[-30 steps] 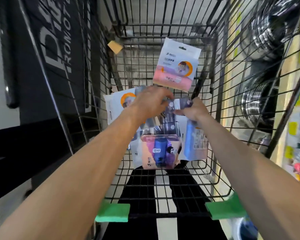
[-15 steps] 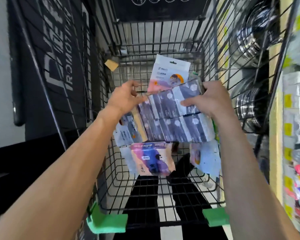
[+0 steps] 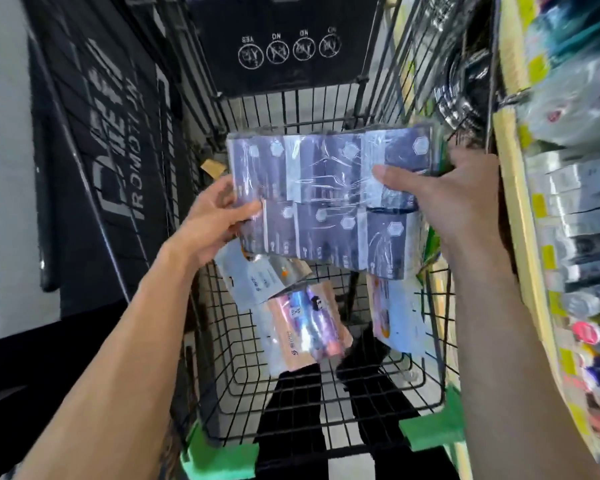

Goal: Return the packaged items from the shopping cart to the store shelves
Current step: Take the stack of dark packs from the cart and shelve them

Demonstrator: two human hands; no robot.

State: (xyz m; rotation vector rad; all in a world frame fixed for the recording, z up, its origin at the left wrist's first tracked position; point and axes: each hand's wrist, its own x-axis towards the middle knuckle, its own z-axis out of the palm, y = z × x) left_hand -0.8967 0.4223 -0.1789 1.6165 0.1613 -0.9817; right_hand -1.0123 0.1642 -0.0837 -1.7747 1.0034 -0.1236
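Observation:
A shrink-wrapped multipack of dark blue boxes (image 3: 329, 199) is held above the black wire shopping cart (image 3: 291, 403). My left hand (image 3: 215, 220) grips its lower left edge and my right hand (image 3: 444, 199) grips its right side, thumb across the front. Below it in the cart lie a pink packet with a blue item (image 3: 305, 327), a grey-white packet (image 3: 257, 278) and a white packet (image 3: 395, 313) against the right wall.
Store shelves with a yellow edge (image 3: 520, 216) and blurred packaged goods (image 3: 575, 209) run along the right, close to the cart. A black sign panel with round icons (image 3: 288, 50) closes the cart's far end. Dark panelling stands on the left. Green handle pads (image 3: 430, 431) mark the near rim.
Both hands have lifted the blue multipack up out of the cart and toward the right. The view has swung toward the shelves.

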